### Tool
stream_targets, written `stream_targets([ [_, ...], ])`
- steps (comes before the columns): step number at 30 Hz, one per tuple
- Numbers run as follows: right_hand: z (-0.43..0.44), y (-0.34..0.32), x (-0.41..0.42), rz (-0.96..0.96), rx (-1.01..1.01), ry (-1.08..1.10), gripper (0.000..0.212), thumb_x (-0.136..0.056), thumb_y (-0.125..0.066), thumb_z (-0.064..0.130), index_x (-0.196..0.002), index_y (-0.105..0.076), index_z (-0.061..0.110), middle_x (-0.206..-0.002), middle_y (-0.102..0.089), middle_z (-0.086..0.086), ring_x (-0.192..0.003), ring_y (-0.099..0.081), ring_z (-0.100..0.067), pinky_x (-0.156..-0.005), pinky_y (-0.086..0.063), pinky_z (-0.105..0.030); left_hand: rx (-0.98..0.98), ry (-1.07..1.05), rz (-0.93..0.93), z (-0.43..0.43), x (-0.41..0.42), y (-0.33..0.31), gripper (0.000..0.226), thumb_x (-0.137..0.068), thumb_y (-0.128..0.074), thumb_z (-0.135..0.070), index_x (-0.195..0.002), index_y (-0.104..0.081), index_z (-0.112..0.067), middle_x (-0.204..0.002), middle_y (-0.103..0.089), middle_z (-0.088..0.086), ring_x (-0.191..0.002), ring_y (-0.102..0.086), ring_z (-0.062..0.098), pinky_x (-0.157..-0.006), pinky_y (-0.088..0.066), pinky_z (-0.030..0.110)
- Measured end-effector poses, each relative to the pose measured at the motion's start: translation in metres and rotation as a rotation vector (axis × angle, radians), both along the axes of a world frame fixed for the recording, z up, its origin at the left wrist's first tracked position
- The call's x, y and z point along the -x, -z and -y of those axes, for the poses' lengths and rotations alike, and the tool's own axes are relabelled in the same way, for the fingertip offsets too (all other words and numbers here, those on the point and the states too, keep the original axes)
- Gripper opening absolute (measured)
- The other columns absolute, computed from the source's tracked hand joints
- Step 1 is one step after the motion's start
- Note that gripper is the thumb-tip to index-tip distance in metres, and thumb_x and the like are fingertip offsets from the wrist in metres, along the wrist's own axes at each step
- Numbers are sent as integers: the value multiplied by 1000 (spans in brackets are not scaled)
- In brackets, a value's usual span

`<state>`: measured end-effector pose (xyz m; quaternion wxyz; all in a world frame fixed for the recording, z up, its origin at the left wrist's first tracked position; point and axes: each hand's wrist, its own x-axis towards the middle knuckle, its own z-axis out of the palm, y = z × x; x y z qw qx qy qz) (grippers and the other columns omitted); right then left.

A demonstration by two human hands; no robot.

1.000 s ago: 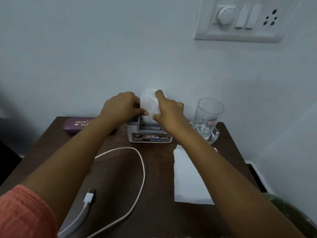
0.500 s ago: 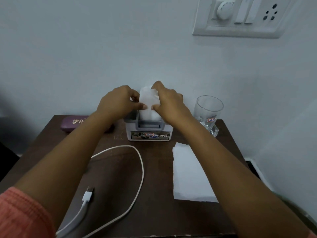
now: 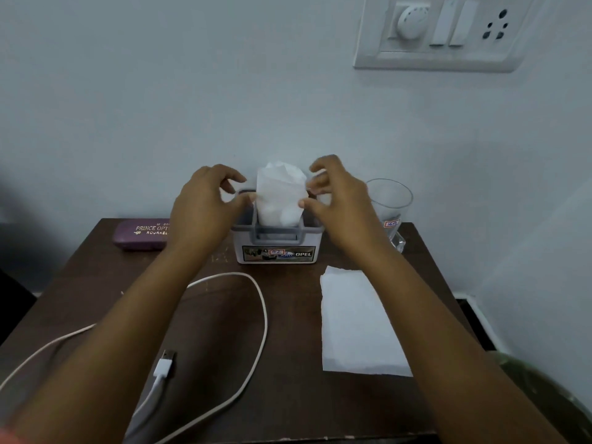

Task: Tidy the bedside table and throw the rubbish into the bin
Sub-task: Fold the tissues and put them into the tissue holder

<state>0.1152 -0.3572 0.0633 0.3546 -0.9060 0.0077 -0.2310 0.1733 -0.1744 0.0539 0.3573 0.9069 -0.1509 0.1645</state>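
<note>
Our left hand [image 3: 205,203] and right hand [image 3: 339,203] flank the tissues [image 3: 280,193], gripping nothing. Pulling back, we could topple the nearby glass [image 3: 392,200].

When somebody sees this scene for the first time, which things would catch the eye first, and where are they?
First, the left hand and right hand, loosely curled on either side of the white tissues that stand up out of a grey holder at the back middle of the dark table. Next, a flat white tissue lies on the table's right side, and a white cable loops across its left half.
</note>
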Motion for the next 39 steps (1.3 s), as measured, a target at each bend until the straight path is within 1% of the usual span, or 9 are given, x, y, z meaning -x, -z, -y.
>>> stream_targets([
  [5, 24, 32, 86, 44, -82, 175, 11, -89, -60, 31, -99, -56, 31, -90, -57, 27, -86, -55, 18, -70, -40, 4, 490, 133, -278, 3, 84, 30, 11, -86, -65, -18, -95, -63, -25, -79, -63, -1, -64, -56, 5, -56, -44, 14],
  [10, 33, 79, 156, -142, 72, 180, 29, -94, -49, 40, -120, -61, 30, -121, -54, 23, -114, -49, 9, -107, -32, -21, 637, 214, -768, 25, 143, 64, 24, -93, -52, -8, -107, -62, -23, -101, -68, 1, -90, -66, 14, -62, -55, 22],
  [13, 34, 102, 168, -327, 299, 118, 67, -89, -11, 66, -140, -38, 33, -140, -27, 26, -135, -19, 6, -115, -4, -25, 630, 197, -886, 38, 143, 69, 31, -96, -48, -9, -125, -54, -18, -105, -62, -6, -95, -61, 8, -65, -55, 20],
  [15, 38, 113, 171, -379, 388, 126, 79, -87, 4, 67, -138, -44, 30, -144, -36, 18, -136, -27, -1, -117, -7, -29, 657, 192, -968, 47, 139, 62, 33, -96, -48, -14, -129, -50, -16, -102, -62, -6, -93, -61, 9, -59, -56, 20],
  [22, 28, 119, 179, -353, 417, 190, 66, -100, -9, 48, -117, -66, 19, -125, -64, 1, -118, -59, -20, -110, -13, -35, 257, 284, -942, 72, 126, 46, 30, -86, -59, -47, -94, -71, -21, -89, -70, -5, -69, -62, 11, -60, -45, 26],
  [28, 21, 120, 189, -371, 356, 140, 68, -98, -9, 51, -114, -68, 22, -123, -66, 3, -114, -61, -16, -110, -7, -34, 42, 326, -730, 82, 119, 58, 19, -77, -74, -31, -77, -71, -12, -81, -73, 5, -76, -68, 20, -72, -53, 38],
  [33, 34, 98, 188, -177, -467, 174, 62, -80, -60, 58, -135, -38, 40, -137, -39, 29, -127, -37, 12, -111, -20, -16, 502, 411, -799, 72, 133, 56, 6, -77, -72, -9, -81, -72, -4, -80, -76, 9, -71, -69, 17, -71, -55, 36],
  [37, 58, 71, 176, -340, -1201, 4, 61, -81, -65, 29, -136, -43, 15, -132, -56, -2, -119, -56, -17, -102, -43, -37, 685, 387, -856, 64, 136, 48, 9, -79, -69, -7, -86, -71, -3, -83, -75, 10, -69, -69, 18, -63, -56, 27],
  [39, 59, 70, 171, -467, -1273, -137, 43, -85, -61, 26, -125, -55, 9, -120, -67, -9, -110, -64, -23, -95, -50, -38, 663, 322, -875, 63, 136, 51, 8, -81, -68, -7, -88, -71, -4, -79, -76, 9, -65, -69, 18, -58, -56, 24],
])
